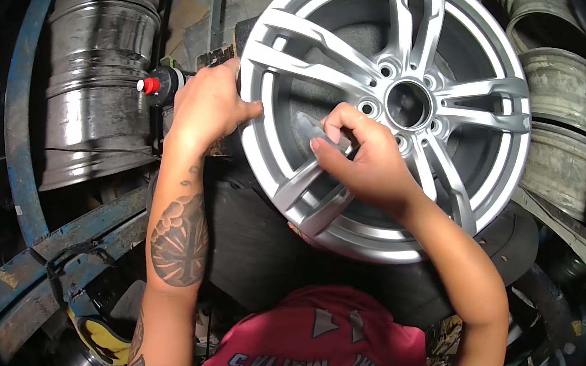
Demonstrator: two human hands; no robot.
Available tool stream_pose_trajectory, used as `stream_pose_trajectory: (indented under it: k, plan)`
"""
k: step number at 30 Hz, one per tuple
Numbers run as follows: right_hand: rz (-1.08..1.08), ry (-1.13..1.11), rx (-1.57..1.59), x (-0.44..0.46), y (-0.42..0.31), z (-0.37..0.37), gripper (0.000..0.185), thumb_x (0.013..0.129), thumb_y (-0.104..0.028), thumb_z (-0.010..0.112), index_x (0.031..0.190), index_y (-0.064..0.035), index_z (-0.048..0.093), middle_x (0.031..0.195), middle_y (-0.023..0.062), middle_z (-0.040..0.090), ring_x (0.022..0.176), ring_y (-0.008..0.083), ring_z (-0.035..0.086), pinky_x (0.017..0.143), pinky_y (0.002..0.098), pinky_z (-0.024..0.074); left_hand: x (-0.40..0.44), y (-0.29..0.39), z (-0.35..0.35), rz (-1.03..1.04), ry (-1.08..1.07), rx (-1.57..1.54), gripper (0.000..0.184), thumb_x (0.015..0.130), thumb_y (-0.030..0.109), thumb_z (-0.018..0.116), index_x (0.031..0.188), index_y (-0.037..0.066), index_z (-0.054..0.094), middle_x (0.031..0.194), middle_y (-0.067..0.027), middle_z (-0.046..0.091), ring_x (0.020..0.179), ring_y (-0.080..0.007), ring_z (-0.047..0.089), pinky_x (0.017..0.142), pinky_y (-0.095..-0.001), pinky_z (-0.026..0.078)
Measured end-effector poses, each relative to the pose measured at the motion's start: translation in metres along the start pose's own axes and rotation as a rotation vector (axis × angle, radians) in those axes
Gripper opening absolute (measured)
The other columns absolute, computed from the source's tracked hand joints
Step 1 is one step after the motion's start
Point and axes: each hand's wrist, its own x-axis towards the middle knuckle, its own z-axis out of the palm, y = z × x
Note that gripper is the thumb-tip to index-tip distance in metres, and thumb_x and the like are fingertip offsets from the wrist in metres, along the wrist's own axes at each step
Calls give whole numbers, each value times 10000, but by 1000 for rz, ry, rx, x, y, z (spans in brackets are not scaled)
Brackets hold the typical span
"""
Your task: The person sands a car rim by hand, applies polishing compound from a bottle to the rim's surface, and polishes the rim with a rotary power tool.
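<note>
A silver alloy wheel rim (292,173) with split spokes lies face up before me, tilted slightly. At its left edge, my left hand (210,98) grips the outer lip, thumb over the front and fingers around the side. Above the lower-left spokes, my right hand (368,155) is closed in a pinch between thumb and index finger. Its fingers hold a small, flat, greyish pointed piece (306,128), partly blurred; I cannot tell its exact kind. The other right fingers curl underneath, partly hidden, close to the hub.
Stacked bare metal wheels (98,81) stand at the left, and more worn rims (557,115) are piled at the right. A dark tool with a red knob (151,85) sits beside my left hand. Blue metal frame bars (28,95) run along the left. Black material (243,242) lies under the rim.
</note>
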Motion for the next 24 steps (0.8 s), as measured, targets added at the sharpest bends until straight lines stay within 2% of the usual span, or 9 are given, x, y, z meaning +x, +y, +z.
stream_pose_trajectory:
  k: [1,4,7,8,11,14,18,21,24]
  plan:
    - [10,-9,28,1,1,4,177,987,-181,727,932,-75,596,855,15,623,816,99,593,739,310,463,2,-4,1,11,11,-37,520,794,303,869,1253,93,744,1052,-228,785,1049,-433,741,913,-511,576]
    - [-187,115,-240,4,3,27,198,956,-183,739,931,-60,587,877,83,641,809,219,626,740,374,478,8,-13,1,50,23,-162,397,834,293,855,1184,115,796,994,-221,785,1014,-430,746,896,-499,573]
    - [-238,296,-379,13,5,56,226,926,-198,761,940,-47,593,880,129,637,814,321,630,782,419,483,11,-20,4,84,57,-210,336,904,314,821,1182,125,813,961,-230,774,984,-436,744,883,-490,567]
    - [-147,309,-381,15,2,60,198,918,-203,772,973,-48,662,875,118,664,825,331,652,838,431,483,11,-22,7,100,79,-217,333,915,325,811,1185,130,814,963,-232,773,985,-439,742,882,-493,566]
    - [-96,364,-409,26,4,72,206,927,-207,749,1072,-60,747,903,125,717,861,340,689,888,444,481,11,-22,7,79,100,-217,324,942,351,783,1189,144,819,963,-238,769,983,-446,738,878,-506,562]
    - [-135,409,-555,30,4,85,270,949,-212,710,1172,-80,788,935,139,757,897,340,714,897,452,494,11,-19,5,51,99,-177,325,955,371,766,1180,145,824,956,-242,767,982,-450,735,874,-520,559]
    - [-115,330,-620,34,2,90,281,972,-222,687,1193,-96,806,930,136,769,924,333,723,887,455,496,11,-14,3,25,88,-127,319,966,381,754,1143,127,830,963,-244,768,984,-454,735,874,-533,561]
    - [-107,277,-671,36,4,96,272,973,-222,692,1182,-105,819,905,119,772,922,323,724,868,459,493,13,-17,7,43,119,-71,335,969,380,754,1080,71,824,966,-256,766,980,-460,738,879,-541,568]
    - [-111,275,-689,38,4,97,267,976,-215,687,1179,-108,824,903,104,777,916,315,724,848,457,493,14,-17,10,63,148,-27,310,972,313,753,1138,57,807,921,-293,724,955,-492,701,856,-542,538]
